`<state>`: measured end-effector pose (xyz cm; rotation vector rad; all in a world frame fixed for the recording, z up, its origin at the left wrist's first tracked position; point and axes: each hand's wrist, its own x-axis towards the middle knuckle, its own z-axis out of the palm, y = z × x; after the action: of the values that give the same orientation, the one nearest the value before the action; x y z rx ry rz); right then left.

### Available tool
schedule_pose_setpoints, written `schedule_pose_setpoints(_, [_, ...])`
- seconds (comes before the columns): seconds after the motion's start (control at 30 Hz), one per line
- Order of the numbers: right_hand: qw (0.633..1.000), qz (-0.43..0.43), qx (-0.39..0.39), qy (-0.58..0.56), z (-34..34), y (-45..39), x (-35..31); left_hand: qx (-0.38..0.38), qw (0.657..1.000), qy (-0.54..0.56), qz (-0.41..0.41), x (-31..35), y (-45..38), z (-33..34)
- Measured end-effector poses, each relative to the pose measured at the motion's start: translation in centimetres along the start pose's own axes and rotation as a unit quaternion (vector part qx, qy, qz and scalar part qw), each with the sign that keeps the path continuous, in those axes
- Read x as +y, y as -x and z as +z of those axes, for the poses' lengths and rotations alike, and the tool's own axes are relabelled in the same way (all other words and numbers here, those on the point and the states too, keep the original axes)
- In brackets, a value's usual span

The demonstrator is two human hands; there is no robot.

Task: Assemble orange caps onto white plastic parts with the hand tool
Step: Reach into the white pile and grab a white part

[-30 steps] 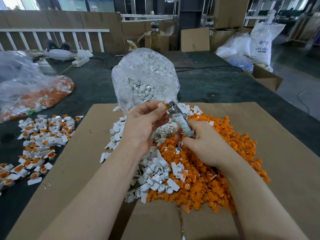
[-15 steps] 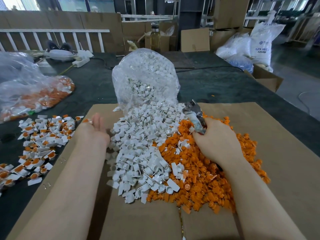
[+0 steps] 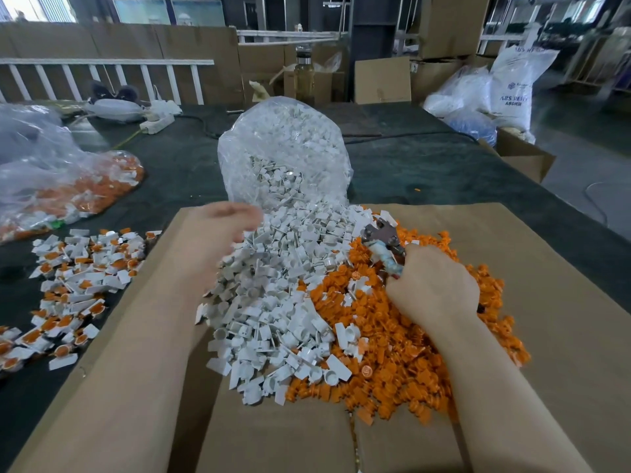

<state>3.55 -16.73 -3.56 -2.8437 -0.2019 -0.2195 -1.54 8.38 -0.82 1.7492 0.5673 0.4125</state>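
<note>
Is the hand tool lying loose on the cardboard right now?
No: the right hand grips the hand tool, holding its metal head up over the orange caps.

2 hands (image 3: 218,233) (image 3: 433,288), 1 hand tool (image 3: 384,242), 3 clear bags (image 3: 283,155) (image 3: 51,186) (image 3: 457,93) (1 far off), 1 bottle (image 3: 304,75); loose white parts (image 3: 273,285) & orange caps (image 3: 409,353) too many to count.

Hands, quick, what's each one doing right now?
Left hand: blurred over the white parts; cannot tell whether it holds anything.
Right hand: closed around the hand tool, over the orange caps.
</note>
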Motion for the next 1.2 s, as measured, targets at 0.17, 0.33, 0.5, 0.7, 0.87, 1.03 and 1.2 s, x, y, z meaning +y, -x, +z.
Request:
schedule_pose_setpoints(0.17, [1.000,-0.002,0.006,0.021,0.7,-0.3,-0.2,-0.071,0.909,-0.406,0.059,-0.4,1.8,3.9])
schedule_pose_setpoints(0.33, [0.999,0.003,0.009,0.041,1.2,-0.6,-0.2,-0.027,0.860,-0.502,0.090,-0.7,2.0,5.3])
schedule_pose_setpoints(0.5, [0.999,-0.001,0.038,0.031,1.2,-0.7,-0.2,0.016,0.906,-0.404,0.124,-0.4,2.3,5.5])
schedule_pose_setpoints(0.7, [0.996,0.000,0.063,-0.065,0.8,-0.9,-0.1,0.013,0.937,-0.308,0.167,0.1,2.7,5.7])
schedule_pose_setpoints(0.87, [0.937,-0.024,0.092,-0.336,0.1,-0.8,-0.4,-0.076,0.990,-0.056,0.103,0.9,3.6,6.6])
schedule_pose_setpoints(1.03, [0.887,-0.029,0.082,-0.453,-0.2,-0.5,-1.0,-0.125,0.984,0.126,0.024,1.3,5.0,8.4])
schedule_pose_setpoints(1.2, [0.970,-0.016,0.132,-0.204,0.4,-0.5,-0.7,-0.086,0.982,0.169,0.010,1.1,4.9,8.3])
